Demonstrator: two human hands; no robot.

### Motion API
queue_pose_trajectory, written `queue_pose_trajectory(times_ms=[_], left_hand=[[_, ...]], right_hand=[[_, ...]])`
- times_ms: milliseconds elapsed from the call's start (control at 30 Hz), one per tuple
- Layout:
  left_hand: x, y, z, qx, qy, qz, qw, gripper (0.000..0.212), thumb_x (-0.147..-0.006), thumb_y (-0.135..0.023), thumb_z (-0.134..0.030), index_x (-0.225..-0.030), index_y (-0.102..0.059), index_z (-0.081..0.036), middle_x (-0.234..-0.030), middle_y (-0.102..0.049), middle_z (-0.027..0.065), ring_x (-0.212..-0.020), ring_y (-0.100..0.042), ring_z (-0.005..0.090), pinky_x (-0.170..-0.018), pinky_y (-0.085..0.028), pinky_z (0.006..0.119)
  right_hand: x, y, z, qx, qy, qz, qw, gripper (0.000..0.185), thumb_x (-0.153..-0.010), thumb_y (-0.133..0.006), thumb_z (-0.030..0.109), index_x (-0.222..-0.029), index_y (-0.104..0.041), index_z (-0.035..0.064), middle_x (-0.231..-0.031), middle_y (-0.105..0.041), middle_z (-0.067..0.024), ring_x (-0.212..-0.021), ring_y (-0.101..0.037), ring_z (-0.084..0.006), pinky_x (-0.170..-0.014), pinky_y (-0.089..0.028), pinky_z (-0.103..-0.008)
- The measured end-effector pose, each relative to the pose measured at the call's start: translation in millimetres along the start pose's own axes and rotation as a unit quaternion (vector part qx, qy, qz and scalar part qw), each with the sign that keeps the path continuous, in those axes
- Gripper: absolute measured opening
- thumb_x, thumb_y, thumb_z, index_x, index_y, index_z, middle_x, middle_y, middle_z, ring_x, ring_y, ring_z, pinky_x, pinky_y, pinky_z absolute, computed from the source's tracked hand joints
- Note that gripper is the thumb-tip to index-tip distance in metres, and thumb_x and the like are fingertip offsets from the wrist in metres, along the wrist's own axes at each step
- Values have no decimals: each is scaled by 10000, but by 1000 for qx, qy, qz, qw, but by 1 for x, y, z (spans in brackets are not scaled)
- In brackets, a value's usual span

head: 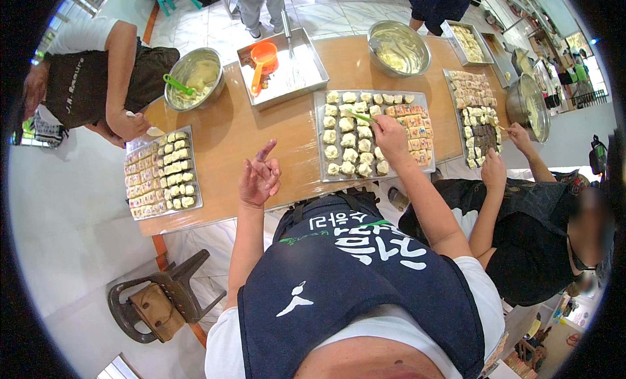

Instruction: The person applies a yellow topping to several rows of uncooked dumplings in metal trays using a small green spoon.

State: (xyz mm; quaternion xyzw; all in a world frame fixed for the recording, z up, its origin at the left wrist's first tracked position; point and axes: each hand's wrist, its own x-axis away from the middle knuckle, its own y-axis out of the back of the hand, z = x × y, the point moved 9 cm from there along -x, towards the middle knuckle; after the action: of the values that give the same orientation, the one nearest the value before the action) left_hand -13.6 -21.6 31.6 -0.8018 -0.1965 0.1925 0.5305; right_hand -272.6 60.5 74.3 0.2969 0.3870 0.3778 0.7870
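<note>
A green-handled utensil (362,117) is held in my right hand (392,139), its far end at the cream on the small dark cake pieces. These pieces stand in rows on a metal tray (320,134) lined with clear plastic. Dollops of pale cream (348,140) top those at the left and back; at the tray's right lie rows of pieces with pale topping and colourful sprinkles (415,133). My left hand (260,176) is raised over the table, left of the tray, its fingers apart and partly curled, smeared, holding nothing.
On the wooden table (288,129) stand cream-filled steel bowls (399,49), a metal pan (293,93) with a whisk and orange measuring cup, and more cake trays (161,178). Co-workers stand at both ends. A brown plastic chair (181,286) is at lower left.
</note>
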Motion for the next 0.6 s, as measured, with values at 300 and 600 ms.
queue_pose_trajectory(times_ms=[300,600], left_hand=[[3,2,-1,0,-6,-14,1000,666,-838,-434,-450,-1310,-199,-43,-832,-508,130,-462,-376,92,-356,-372,205],[1,0,-1,-1,-9,1,1000,664,-840,-430,-451,-1311,-203,-42,-826,-510,130,-459,-373,92,-359,-375,209]], right_hand=[[-2,5,-9,19,-5,6,1000,93,-758,-548,131,-784,-560,42,-716,-549,-123,-668,-546,-295,-572,-436,-373],[-5,16,-14,56,-22,-33,998,95,-758,-545,133,-795,-567,48,-713,-554,-121,-667,-551,-294,-572,-434,-373]])
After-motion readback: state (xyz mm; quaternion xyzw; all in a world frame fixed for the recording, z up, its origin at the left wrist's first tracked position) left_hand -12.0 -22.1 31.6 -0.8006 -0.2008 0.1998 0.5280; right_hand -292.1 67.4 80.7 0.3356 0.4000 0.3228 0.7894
